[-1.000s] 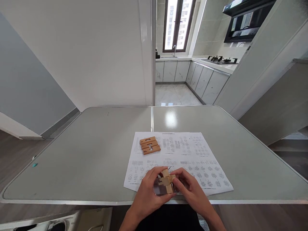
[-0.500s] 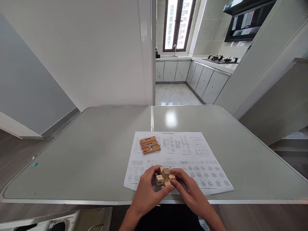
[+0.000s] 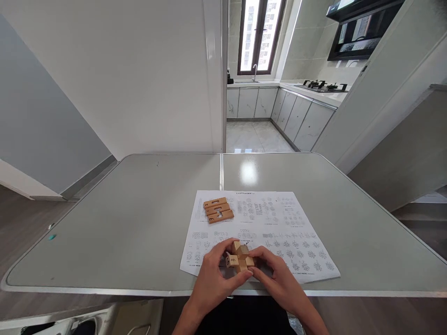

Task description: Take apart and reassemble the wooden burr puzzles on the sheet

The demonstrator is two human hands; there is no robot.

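Note:
A small wooden burr puzzle [image 3: 241, 258] of interlocked light sticks is held between my two hands over the lower part of a printed sheet [image 3: 258, 228]. My left hand [image 3: 213, 271] grips it from the left, index finger at the far side and thumb at the near side. From the right, my right hand [image 3: 275, 274] pinches the right end of a stick with thumb and fingertips. A dark number shows on the left stick end. Farther up the sheet lie several flat brown wooden pieces [image 3: 218, 209] with slots and numbers, touching side by side.
The grey table [image 3: 122, 223] has a pale rim along its near edge and a seam down its far half. A small teal bit [image 3: 52, 237] lies near the left edge. Beyond the table, a doorway leads to a kitchen with white cabinets [image 3: 300, 116].
The burr puzzle has tilted slightly in my hands, so its left stick end and top block face a bit differently. Both hands keep their grip. The view has shifted very little.

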